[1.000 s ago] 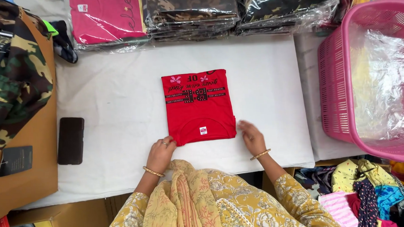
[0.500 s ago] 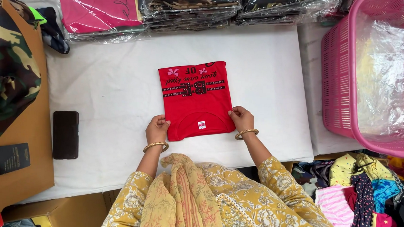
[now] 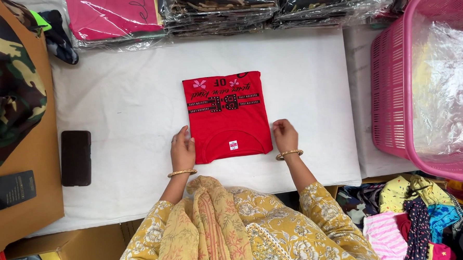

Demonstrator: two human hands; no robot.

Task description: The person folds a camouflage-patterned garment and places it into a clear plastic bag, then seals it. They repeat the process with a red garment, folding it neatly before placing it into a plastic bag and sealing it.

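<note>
Far left: camouflage cloth [image 3: 5, 77] draped over a brown board [image 3: 32, 206], kept off the work area; dark tag [image 3: 11, 190] lying on the board. Just right of it, black phone [image 3: 76, 157] parked flat on the white table [image 3: 126, 103], well apart from the garment, out of reach of the folding.

Centre: red shirt [image 3: 226, 117] folded to a neat rectangle, lying flat mid-table, print facing up and reading away from the wearer, small label near the close edge. Left hand [image 3: 182, 150] laid flat, fingers open, touching the shirt's near-left corner. Right hand [image 3: 285, 137] likewise open and flat, touching the near-right corner. Hands apart, one per side, gripping nothing; placement judged to square and steady the fold from both edges at once. Gold bangle on each wrist.

Along the far edge: bagged stacks [image 3: 221, 8] of folded garments, pink at left, camouflage toward the right, ranked clear of the open space.

Right: pink basket [image 3: 391, 92] lined with clear plastic, standing just beside the table. Below it, heap of mixed clothes [image 3: 412, 215].
</note>
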